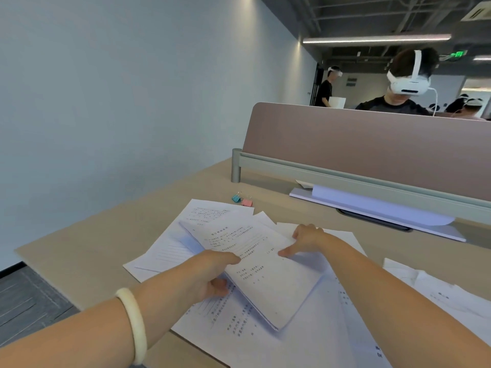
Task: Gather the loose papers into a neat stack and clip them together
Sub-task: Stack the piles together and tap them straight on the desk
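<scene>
Loose papers (265, 266): thin white matt sheets printed with black text, the small bundle held by both hands slightly curled. Desk (87, 251): smooth, matt beige laminate. Two binder clips (242, 200), far of the papers: glossy teal and pink bodies with thin wire handles. Divider panel (372, 144): matt mauve, cloth-like face above a smooth grey-green metal-looking rail (345, 176). Bangle (134, 324) on left wrist: smooth, pale, faintly glossy.

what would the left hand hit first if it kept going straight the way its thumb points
Probably the right hand: the left hand points across the held sheets toward the right thumb. Depth is unclear from this one view.
</scene>
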The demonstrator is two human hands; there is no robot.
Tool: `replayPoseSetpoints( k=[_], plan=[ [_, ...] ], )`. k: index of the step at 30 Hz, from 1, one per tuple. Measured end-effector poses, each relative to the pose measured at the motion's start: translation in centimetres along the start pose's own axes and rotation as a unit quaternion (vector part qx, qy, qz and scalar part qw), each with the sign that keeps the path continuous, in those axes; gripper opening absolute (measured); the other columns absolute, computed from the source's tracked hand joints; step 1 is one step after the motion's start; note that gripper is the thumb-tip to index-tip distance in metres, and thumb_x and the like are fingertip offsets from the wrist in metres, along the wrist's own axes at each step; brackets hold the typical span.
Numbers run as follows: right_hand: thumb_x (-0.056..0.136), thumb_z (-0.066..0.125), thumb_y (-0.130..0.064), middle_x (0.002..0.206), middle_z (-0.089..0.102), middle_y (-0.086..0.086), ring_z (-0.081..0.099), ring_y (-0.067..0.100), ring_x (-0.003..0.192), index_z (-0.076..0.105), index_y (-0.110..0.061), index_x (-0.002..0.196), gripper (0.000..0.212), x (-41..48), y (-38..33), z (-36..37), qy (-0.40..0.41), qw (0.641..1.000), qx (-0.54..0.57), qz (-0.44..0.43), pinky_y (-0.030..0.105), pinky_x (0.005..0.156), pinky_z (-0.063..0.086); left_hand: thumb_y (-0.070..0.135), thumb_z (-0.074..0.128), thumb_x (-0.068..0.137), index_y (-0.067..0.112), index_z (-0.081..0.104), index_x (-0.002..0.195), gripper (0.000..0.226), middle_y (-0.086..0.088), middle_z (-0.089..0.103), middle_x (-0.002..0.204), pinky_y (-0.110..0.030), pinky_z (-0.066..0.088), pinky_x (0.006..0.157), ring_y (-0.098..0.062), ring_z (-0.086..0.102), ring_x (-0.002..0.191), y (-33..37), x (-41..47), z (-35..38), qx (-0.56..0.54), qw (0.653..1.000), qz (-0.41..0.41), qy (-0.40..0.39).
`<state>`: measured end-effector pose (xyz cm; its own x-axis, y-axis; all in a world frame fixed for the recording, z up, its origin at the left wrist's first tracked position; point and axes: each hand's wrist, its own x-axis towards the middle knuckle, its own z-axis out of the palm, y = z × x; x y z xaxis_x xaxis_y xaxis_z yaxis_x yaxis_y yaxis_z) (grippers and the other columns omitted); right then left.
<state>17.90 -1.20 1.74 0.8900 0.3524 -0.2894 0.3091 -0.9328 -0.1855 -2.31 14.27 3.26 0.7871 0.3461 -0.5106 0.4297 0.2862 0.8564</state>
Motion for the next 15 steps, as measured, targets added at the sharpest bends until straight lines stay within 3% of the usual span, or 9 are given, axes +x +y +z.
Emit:
replayPoseSetpoints(
  k=[3, 7, 10, 12, 15],
  plan=[
    [0.068, 0.072, -0.06, 0.147, 0.031, 0.009, 0.031, 0.028, 0.136, 0.031, -0.016, 0.145, 0.097, -0.5, -0.4, -0.2, -0.01, 1.0, 0.01, -0.002, 0.041, 0.109, 0.035, 0.012, 0.065, 0.085, 0.017, 0.054, 0.102, 0.021, -0.006, 0.051, 0.109, -0.036, 0.042, 0.091, -0.026, 0.047, 0.106, 0.1, 0.3, 0.1, -0.004, 1.0, 0.01, 0.022],
    [0.067, 0.078, -0.049, 0.135, 0.05, 0.001, 0.049, 0.023, 0.122, 0.045, -0.012, 0.133, 0.083, -0.6, -0.6, -0.5, -0.04, 0.998, 0.057, 0.002, 0.031, 0.095, 0.042, 0.01, 0.058, 0.088, 0.018, 0.055, 0.084, 0.009, -0.008, 0.059, 0.087, -0.036, 0.046, 0.076, -0.027, 0.053, 0.09, 0.6, 0.5, 0.2, -0.025, 0.999, 0.006, 0.025],
    [0.068, 0.079, -0.044, 0.125, 0.062, -0.001, 0.057, 0.02, 0.111, 0.062, -0.014, 0.118, 0.061, -0.4, -0.3, -0.5, -0.038, 0.995, 0.094, -0.015, 0.028, 0.091, 0.042, 0.007, 0.056, 0.09, 0.013, 0.055, 0.084, 0.008, -0.009, 0.059, 0.081, -0.035, 0.05, 0.067, -0.026, 0.057, 0.078, 1.0, 0.1, 0.3, -0.047, 0.998, 0.012, 0.028],
    [0.072, 0.077, -0.037, 0.122, 0.063, 0.003, 0.056, 0.02, 0.102, 0.062, -0.011, 0.119, 0.056, -0.7, -0.2, -0.5, -0.023, 0.994, 0.107, -0.026, 0.027, 0.085, 0.042, 0.006, 0.056, 0.09, 0.011, 0.057, 0.091, 0.005, -0.009, 0.06, 0.081, -0.033, 0.049, 0.061, -0.024, 0.057, 0.072, 1.1, 0.0, 0.0, -0.037, 0.999, 0.019, 0.031],
    [0.078, 0.074, -0.025, 0.116, 0.066, 0.009, 0.059, 0.023, 0.096, 0.065, -0.004, 0.113, 0.042, -1.4, -0.1, -0.6, 0.007, 0.991, 0.118, -0.055, 0.028, 0.081, 0.044, 0.015, 0.059, 0.089, 0.009, 0.052, 0.119, 0.031, -0.009, 0.06, 0.111, -0.034, 0.049, 0.082, -0.025, 0.056, 0.096, 0.7, 0.3, -1.5, 0.056, 0.996, 0.044, 0.048]
  ],
)
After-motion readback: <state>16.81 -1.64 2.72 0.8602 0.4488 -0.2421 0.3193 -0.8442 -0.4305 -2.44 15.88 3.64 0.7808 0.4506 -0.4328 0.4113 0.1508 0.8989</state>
